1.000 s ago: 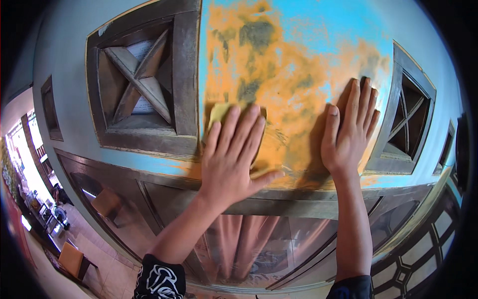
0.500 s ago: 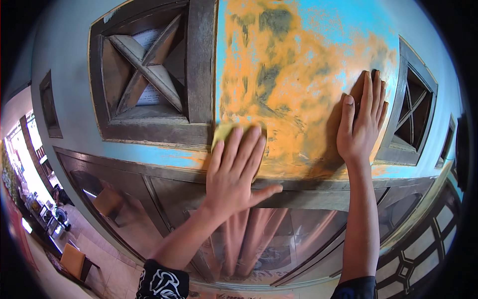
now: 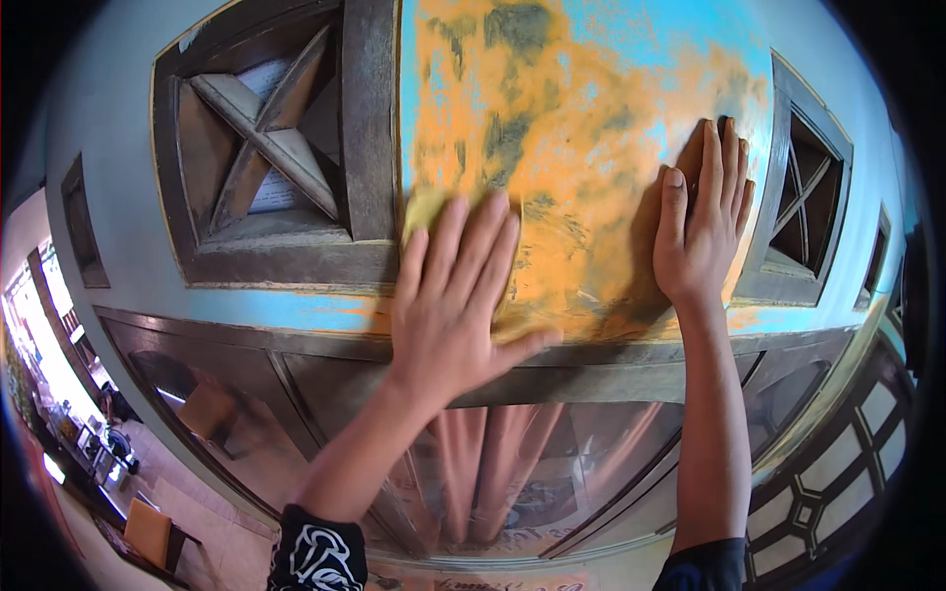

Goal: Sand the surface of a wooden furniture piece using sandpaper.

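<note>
My left hand [image 3: 453,295] presses a yellow sheet of sandpaper [image 3: 423,211] against the wall panel [image 3: 572,167], holding it under the outstretched fingers. Most of the sheet is hidden beneath the hand. The panel carries patchy orange, blue and dark grey paint, with worn streaks. Farther right, my right hand [image 3: 698,222] rests on the same panel, fingers pointing up and thumb apart, with nothing visible in it.
A dark wooden vent frame [image 3: 370,187] with a crossed grille borders the panel on the left; another vent frame [image 3: 813,187] is on the right. Below runs a wooden ledge [image 3: 611,355] over glazed panes with pink curtains [image 3: 473,473]. An orange chair [image 3: 148,535] stands lower left.
My left hand has slid upward along the panel's left side with the sandpaper. The right hand stays at the same spot on the panel, while the whole view has shifted slightly.
</note>
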